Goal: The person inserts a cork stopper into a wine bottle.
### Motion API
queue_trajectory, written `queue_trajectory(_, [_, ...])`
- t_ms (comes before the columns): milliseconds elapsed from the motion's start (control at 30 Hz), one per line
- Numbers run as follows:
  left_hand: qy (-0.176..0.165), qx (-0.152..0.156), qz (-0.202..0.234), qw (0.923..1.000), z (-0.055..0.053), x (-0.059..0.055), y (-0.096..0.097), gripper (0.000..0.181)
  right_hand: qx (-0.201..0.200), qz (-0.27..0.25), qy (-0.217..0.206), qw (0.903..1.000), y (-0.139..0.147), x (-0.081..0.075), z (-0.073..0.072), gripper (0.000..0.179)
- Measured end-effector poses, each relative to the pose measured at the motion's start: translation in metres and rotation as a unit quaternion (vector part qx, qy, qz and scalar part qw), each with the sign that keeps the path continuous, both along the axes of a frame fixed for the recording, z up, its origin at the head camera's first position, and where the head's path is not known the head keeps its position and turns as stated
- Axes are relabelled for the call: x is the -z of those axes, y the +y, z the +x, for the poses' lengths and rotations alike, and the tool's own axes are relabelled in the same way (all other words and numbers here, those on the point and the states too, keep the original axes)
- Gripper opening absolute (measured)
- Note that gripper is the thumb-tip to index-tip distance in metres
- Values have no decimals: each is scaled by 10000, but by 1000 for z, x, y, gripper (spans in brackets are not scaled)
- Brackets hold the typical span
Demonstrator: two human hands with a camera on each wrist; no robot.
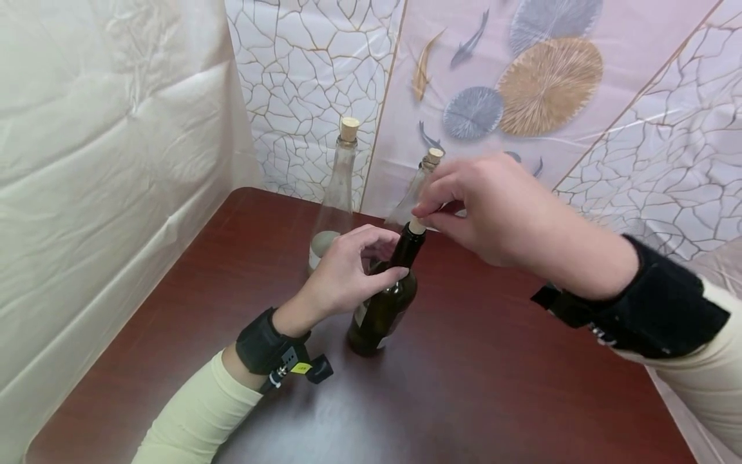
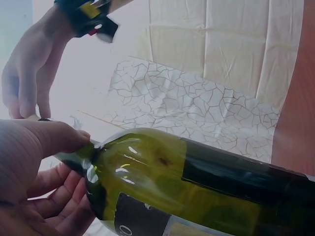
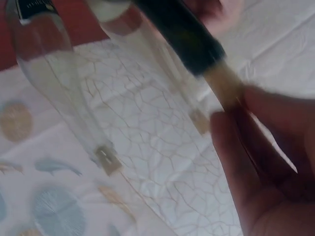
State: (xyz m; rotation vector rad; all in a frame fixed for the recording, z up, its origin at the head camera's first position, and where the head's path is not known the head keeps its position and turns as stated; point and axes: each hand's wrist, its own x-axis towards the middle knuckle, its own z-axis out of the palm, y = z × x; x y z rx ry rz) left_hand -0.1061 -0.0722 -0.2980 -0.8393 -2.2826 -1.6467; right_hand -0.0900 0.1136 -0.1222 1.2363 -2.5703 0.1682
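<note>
A dark green wine bottle [image 1: 385, 303] stands tilted on the table, its top leaning right in the head view. My left hand [image 1: 353, 267] grips it round the neck and shoulder, thumb across the front; the left wrist view shows the green glass [image 2: 147, 162] and part of a label [image 2: 142, 216] close up. At the bottle's mouth is a pale cork [image 1: 417, 225], its lower end at the rim. My right hand [image 1: 487, 206] pinches the cork's top between thumb and fingers. In the right wrist view the cork [image 3: 224, 86] sticks out of the dark neck [image 3: 184, 37].
Behind the green bottle stand two clear glass bottles, the left one [image 1: 339, 187] and the right one [image 1: 408, 196], each with a cork in its mouth. The reddish-brown table [image 1: 493, 386] meets patterned sheeting [image 1: 313, 84] at the back and a cream sheet [image 1: 116, 161] on the left.
</note>
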Motion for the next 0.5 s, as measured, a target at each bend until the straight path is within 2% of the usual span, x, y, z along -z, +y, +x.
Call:
queue_trajectory(67, [-56, 4, 80, 10000, 0, 0, 1, 37, 38, -515, 263, 9983, 6, 11, 7, 14])
queue_trajectory(133, [-57, -23, 146, 9999, -1, 0, 3, 35, -50, -1102, 594, 9921, 14, 21, 14, 12])
queue_trajectory(200, [-9, -72, 205, 9998, -1, -1, 6, 35, -153, -1653, 1005, 9810, 22, 29, 19, 13])
queue_trajectory(267, [77, -113, 267, 9995, -2, -3, 9, 34, -137, -2157, 1217, 9687, 31, 34, 24, 13])
queue_trajectory(367, [223, -149, 310, 9992, -5, -10, 17, 34, 75, -2732, 1207, 9543, 45, 45, 27, 13])
queue_trajectory(500, [301, -85, 333, 9990, -12, -19, 31, 34, 324, -3253, 1040, 9393, 62, 67, 29, 14])
